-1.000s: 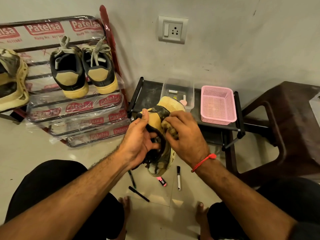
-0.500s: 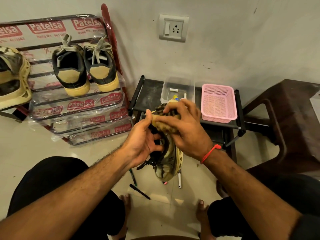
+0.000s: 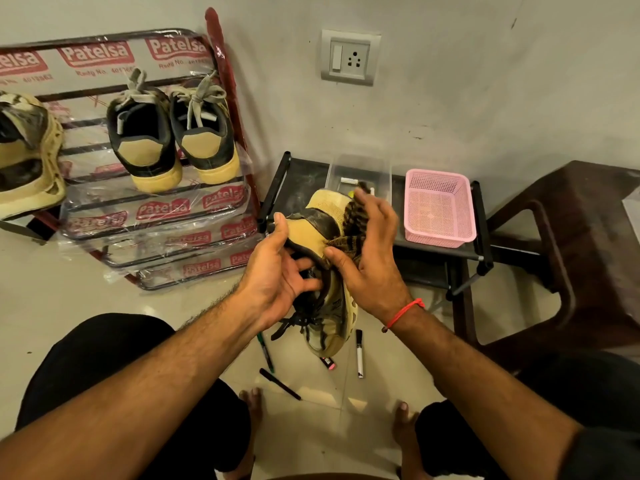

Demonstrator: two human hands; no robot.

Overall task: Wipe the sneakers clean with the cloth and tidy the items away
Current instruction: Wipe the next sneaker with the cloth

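The left hand [image 3: 277,278] grips a tan and black sneaker [image 3: 322,271] in the air above the floor, heel up and toe down, fingers curled into its opening. The right hand [image 3: 367,258] presses a striped cloth [image 3: 353,223] against the heel — thumb and fingers closed on the cloth. A second pair of sneakers [image 3: 169,133] sits on the plastic-wrapped shoe rack [image 3: 156,216] to the left, with another shoe [image 3: 24,157] at its edge. Pens [image 3: 359,351] lie on the floor below — a pink basket [image 3: 437,237] and a clear box [image 3: 360,168] rest on the low black surface [image 3: 304,174].
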